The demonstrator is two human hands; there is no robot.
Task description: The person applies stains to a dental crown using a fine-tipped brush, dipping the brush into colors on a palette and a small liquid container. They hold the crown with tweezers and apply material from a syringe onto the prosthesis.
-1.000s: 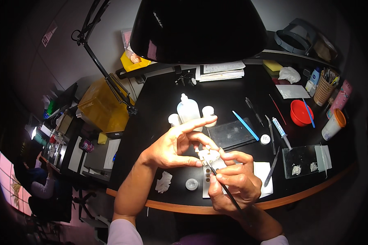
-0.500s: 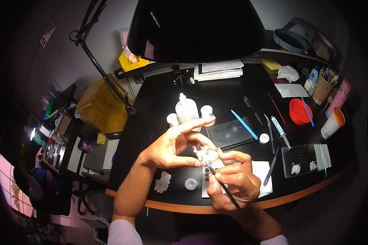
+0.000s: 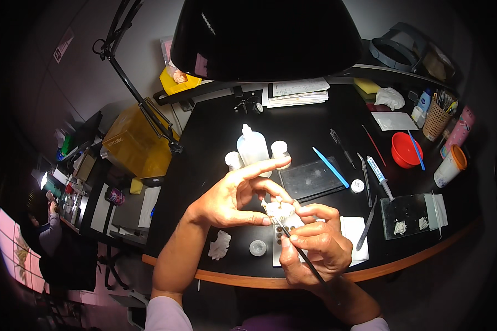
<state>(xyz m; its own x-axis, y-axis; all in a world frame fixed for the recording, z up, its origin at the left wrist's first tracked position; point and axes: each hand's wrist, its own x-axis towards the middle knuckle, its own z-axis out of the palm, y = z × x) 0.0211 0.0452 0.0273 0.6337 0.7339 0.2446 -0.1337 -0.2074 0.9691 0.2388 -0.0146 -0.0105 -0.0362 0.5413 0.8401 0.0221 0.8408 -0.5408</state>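
My left hand (image 3: 232, 197) grips a small whitish dental model (image 3: 280, 210) between thumb and fingers, its index finger stretched away to the right. In my right hand (image 3: 320, 245) is a thin dark-handled brush (image 3: 310, 263), its tip at the near side of the model; the fingers partly hide the tip. Below the hands lies a white palette (image 3: 280, 256) with dark round wells, partly covered by my right hand. A small clear cup (image 3: 258, 248) stands to its left, beside a crumpled tissue (image 3: 220, 245).
Beyond my hands stand a white bottle (image 3: 252, 146) and white jars (image 3: 280, 149). A dark slab (image 3: 313, 179), tweezers (image 3: 364, 177), a syringe (image 3: 378, 172), a red bowl (image 3: 406, 150) and a glass plate (image 3: 406, 218) lie rightward. A black lamp (image 3: 265, 41) hangs overhead. Another person (image 3: 49, 234) sits far left.
My hands, the dental model and the brush stay almost in place. The person at the far left has shifted, now showing more upright in view.
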